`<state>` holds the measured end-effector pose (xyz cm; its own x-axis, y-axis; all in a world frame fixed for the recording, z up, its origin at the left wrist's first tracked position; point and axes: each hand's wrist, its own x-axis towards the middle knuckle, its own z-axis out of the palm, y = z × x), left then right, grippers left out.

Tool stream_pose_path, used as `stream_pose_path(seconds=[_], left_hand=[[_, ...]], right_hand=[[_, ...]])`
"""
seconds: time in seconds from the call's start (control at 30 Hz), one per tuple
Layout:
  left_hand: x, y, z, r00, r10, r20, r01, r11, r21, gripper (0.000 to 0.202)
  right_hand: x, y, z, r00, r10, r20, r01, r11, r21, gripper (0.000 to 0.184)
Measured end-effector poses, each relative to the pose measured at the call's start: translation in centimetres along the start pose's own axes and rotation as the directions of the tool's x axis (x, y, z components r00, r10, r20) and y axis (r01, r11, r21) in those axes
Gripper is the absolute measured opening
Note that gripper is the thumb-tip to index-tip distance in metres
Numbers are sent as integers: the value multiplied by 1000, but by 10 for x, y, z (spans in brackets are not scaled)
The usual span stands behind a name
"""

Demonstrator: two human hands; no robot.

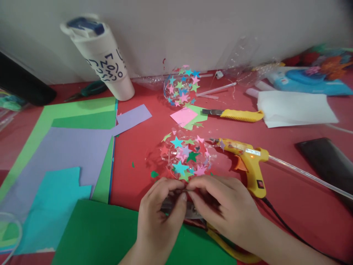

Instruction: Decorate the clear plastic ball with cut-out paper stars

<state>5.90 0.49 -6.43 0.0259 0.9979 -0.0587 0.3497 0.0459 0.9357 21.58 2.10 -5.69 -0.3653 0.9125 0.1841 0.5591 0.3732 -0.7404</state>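
My left hand [162, 211] and my right hand [227, 204] meet at the front middle, fingertips pinched together. Between them is something thin and small that I cannot make out. Just beyond the fingertips sits a clear rounded ornament [186, 156] covered with colourful paper stars. Under my hands lies a grey metal tool [193, 211], mostly hidden, near a yellow curved handle [234, 250]. To the right of the ornament, a yellow hot glue gun [248, 158] lies on its side, a clear glue stick [309, 175] in its back and a small orange light showing.
A second star-covered ornament [182, 86] stands behind, near a yellow box cutter [237, 115]. Coloured paper sheets [74, 147] cover the left, with green paper [102, 232] in front. A white tumbler [102, 59], pliers [92, 89], white paper [295, 108] and a black phone-like slab [325, 162] surround the work area.
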Motion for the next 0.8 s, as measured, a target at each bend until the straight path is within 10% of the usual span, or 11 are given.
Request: stream_pose_path(seconds=[0.8], left_hand=[[14,1,-7,971,-232,52,237,929,-283,3]], right_hand=[[3,-4,-10,992,39,-123,-38,999,6,13]])
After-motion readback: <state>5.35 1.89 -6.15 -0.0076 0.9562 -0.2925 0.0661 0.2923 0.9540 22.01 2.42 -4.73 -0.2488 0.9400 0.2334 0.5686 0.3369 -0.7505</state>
